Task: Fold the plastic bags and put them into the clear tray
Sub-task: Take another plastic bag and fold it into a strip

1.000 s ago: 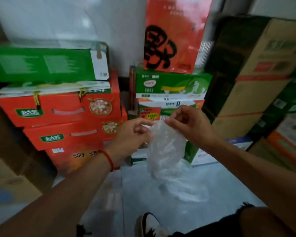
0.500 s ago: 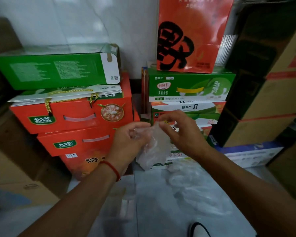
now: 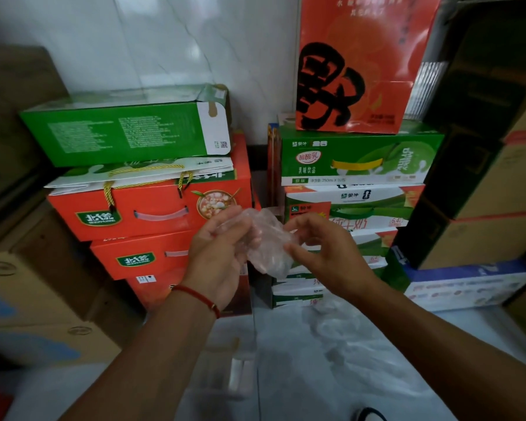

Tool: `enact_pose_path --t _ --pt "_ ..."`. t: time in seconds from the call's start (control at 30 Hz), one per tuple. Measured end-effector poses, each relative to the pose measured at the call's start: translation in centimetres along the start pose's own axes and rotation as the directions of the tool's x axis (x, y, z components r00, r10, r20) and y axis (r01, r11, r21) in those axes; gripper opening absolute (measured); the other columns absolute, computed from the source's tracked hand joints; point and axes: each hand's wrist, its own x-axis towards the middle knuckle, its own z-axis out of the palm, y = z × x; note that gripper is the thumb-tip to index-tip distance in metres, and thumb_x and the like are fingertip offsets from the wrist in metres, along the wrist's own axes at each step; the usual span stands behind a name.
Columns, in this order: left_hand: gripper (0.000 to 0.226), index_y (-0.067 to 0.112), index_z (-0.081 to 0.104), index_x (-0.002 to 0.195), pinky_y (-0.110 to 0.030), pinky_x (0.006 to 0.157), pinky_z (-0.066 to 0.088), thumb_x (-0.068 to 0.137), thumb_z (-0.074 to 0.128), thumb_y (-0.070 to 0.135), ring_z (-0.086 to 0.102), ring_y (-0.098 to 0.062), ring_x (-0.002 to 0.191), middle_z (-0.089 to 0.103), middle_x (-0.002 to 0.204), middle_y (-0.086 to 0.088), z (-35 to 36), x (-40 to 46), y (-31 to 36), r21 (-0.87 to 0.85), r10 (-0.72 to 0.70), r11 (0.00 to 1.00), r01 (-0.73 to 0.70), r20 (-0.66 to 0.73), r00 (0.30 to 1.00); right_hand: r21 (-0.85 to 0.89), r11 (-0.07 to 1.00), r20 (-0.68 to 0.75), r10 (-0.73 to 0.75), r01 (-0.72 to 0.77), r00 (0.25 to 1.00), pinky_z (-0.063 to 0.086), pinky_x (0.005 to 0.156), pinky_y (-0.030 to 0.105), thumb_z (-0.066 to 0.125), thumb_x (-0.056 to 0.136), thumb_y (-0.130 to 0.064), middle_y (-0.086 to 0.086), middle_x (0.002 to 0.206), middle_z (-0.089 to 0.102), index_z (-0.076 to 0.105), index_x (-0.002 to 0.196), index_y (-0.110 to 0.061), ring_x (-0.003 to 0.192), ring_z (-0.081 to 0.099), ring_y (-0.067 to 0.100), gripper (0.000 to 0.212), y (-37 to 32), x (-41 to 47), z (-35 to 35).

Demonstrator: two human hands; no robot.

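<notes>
Both our hands grip one crumpled bag [image 3: 268, 241] between them: left hand [image 3: 222, 247] clasps it, right hand [image 3: 322, 247] pinches its edge.

Stacked orange gift boxes [image 3: 152, 208], green carton [image 3: 128, 132] on top, brown cardboard boxes [image 3: 504, 189] right.

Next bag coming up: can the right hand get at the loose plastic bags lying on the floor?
Probably not yet: the right hand pinches the crumpled bag; otherwise the floor bags lie unobstructed beneath it.
</notes>
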Motion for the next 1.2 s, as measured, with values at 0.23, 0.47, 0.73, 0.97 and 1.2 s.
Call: enact_pose_path --t 0.23,0.47,0.73,0.97,1.2 --pt "0.021 0.005 0.073 0.112 -0.022 0.059 0.055 0.091 0.072 0.005 0.063 -0.014 0.062 0.075 0.087 -0.013 -2.9 0.7 0.7 0.399 0.224 0.896 -0.195 -0.027 0.974 -0.112 0.991 -0.107 -0.085 0.073 0.991 0.059 0.087 0.035 0.076 0.092 -0.026 -0.011 0.094 0.068 0.069 0.088 -0.027 0.091 0.065 0.003 0.008 0.1 0.3 -1.4" --pt "0.02 0.003 0.073 0.108 -0.023 0.071 0.058 0.093 0.067 0.013 0.069 -0.017 0.081 0.074 0.087 -0.012 -4.0 0.5 1.4 0.259 -0.028 0.966 -0.003 0.114 0.993 -0.108 0.994 -0.078 0.025 -0.034 0.997 0.057 0.076 0.035 0.068 0.099 -0.03 -0.007 0.086 0.07 0.06 0.092 -0.032 0.083 0.067 0.011 0.01 1.9 0.5 -2.9" --pt "0.019 -0.002 0.073 0.105 -0.022 0.068 0.058 0.096 0.063 0.011 0.068 -0.017 0.077 0.072 0.086 -0.014 -4.1 0.9 0.8 0.277 0.02 0.96 -0.05 0.112 0.994 0.164 0.97 -0.013 0.183 -0.178 0.983 0.056 0.089 0.04 0.05 0.106 -0.048 -0.004 0.107 0.07 0.066 0.111 -0.026 0.101 0.067 0.013 0.028 2.3 0.3 -4.1" --pt "0.013 0.001 0.071 0.095 -0.019 0.063 0.057 0.096 0.063 0.012 0.07 -0.013 0.07 0.073 0.078 -0.008 -3.2 0.9 0.1 0.149 -0.031 0.988 0.029 0.014 0.999 0.163 0.893 0.27 0.368 -0.419 0.89 0.049 0.08 0.025 0.069 0.08 -0.071 -0.009 0.131 0.053 0.034 0.141 -0.032 0.109 0.058 0.007 0.081 0.5 -1.5 -1.3" --pt "0.011 0.004 0.069 0.094 -0.02 0.067 0.059 0.096 0.063 0.013 0.071 -0.013 0.076 0.072 0.081 -0.007 -2.9 0.8 0.2 0.038 -0.088 0.995 0.088 0.014 0.996 0.202 0.884 0.428 0.307 -0.421 0.85 0.056 0.071 0.014 0.081 0.089 -0.03 -0.015 0.113 0.064 0.038 0.144 -0.035 0.098 0.068 0.001 0.07 1.5 -1.8 1.5"
